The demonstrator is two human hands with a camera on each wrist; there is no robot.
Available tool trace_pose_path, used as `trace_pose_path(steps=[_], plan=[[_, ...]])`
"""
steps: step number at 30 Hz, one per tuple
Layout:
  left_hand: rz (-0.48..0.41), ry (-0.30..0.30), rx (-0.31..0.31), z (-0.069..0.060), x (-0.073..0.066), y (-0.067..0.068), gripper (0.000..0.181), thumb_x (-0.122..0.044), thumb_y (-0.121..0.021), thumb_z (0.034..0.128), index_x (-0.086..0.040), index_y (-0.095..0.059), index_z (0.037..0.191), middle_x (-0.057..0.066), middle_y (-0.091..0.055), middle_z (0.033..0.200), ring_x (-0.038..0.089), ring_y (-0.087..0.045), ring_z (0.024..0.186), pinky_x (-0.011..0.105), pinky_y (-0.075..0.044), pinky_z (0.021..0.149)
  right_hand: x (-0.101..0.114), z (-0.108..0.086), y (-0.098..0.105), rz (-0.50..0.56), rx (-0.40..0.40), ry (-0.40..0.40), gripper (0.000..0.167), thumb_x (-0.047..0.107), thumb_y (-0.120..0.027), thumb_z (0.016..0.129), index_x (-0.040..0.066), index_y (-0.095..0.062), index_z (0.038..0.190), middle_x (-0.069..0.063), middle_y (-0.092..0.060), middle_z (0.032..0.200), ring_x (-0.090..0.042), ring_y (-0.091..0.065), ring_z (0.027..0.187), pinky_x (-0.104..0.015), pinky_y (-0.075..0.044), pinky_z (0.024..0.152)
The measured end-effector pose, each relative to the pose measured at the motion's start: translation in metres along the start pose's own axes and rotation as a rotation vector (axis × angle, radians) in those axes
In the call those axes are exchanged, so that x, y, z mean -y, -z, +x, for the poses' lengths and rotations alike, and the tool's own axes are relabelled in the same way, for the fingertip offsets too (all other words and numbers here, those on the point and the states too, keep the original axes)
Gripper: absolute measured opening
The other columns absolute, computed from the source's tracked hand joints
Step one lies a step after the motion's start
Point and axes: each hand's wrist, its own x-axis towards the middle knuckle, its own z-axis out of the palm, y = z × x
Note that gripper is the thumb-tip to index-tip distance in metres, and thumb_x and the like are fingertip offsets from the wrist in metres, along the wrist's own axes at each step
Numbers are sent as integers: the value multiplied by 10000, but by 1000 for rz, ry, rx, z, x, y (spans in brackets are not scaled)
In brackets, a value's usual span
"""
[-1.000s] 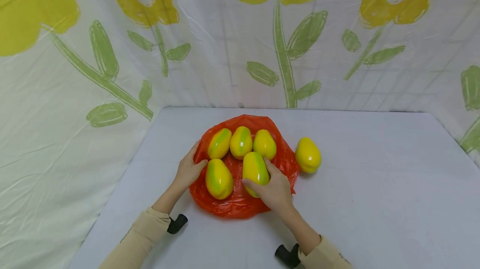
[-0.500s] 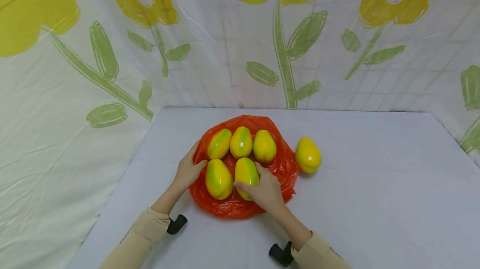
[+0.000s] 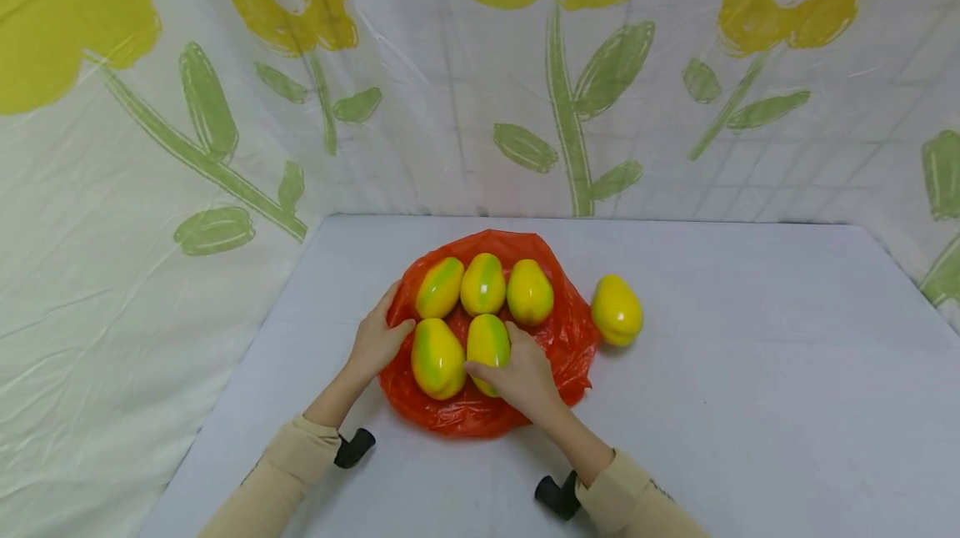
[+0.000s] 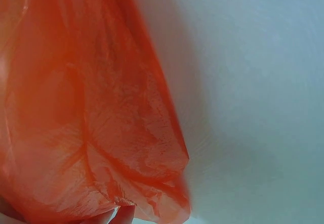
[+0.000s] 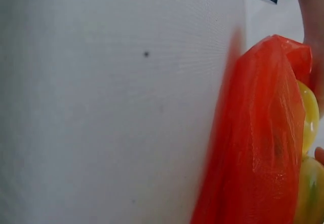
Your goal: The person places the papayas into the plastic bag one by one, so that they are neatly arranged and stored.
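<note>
A red plastic bag [image 3: 555, 354] lies spread open on the table, with several glossy yellow-and-green papayas on it. Three papayas [image 3: 483, 284] form a row at the back, and another papaya [image 3: 438, 359] sits at the front left. My right hand [image 3: 528, 375] holds a papaya [image 3: 488, 346] between thumb and fingers at the front of the bag, beside the front-left one. On the left, my left hand [image 3: 377, 342] pinches the bag's edge, thumb on the inner side. In the left wrist view the bag [image 4: 101, 107] shows with fingertips [image 4: 124, 215] at the bottom.
One more papaya [image 3: 617, 310] rests on the white table [image 3: 750, 371], close to the bag's right side. Black wrist cameras [image 3: 354, 448] stick out from both cuffs. A cloth with printed flowers [image 3: 450, 104] hangs behind the table.
My right hand has moved left and slightly down with its papaya, bringing it near the front-left papaya. The left hand and the other papayas have stayed put.
</note>
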Motion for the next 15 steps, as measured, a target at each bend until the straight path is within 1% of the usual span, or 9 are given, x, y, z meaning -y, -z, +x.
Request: trace_pose_path(steps=[4,7,12,15], plan=[[13,-10,-8,0,-1,0,668,-83,-486,955,-45,-185,1550,235,-275,1545,429,-363,1343,567,-372,1045,0,2,-1,-28,15,-2,760,325,-783,785,-31,-443,1363,-153,-549,1247,-291,-531,1060,-482,-503,904],[18,-17,-14,0,-1,0,664,-78,-486,952,-36,-193,1546,241,-278,1542,432,-352,1350,576,-356,1053,1,4,-3,-38,26,-26,802,314,-782,792,-40,-398,1400,-175,-509,1302,-309,-508,1108,-500,-483,940],[14,-10,-12,0,-1,1,661,-84,-488,954,-49,-199,1548,238,-276,1544,434,-351,1349,580,-365,1044,3,5,-6,-29,38,-74,878,311,-781,796,-50,-318,1450,-220,-429,1383,-351,-483,1166,-532,-463,968],[12,-2,-13,0,1,1,669,-89,-489,952,-56,-193,1551,235,-272,1547,433,-346,1353,576,-367,1044,5,5,-7,-34,46,-86,908,323,-774,802,-51,-282,1468,-240,-396,1410,-375,-469,1191,-554,-446,981]])
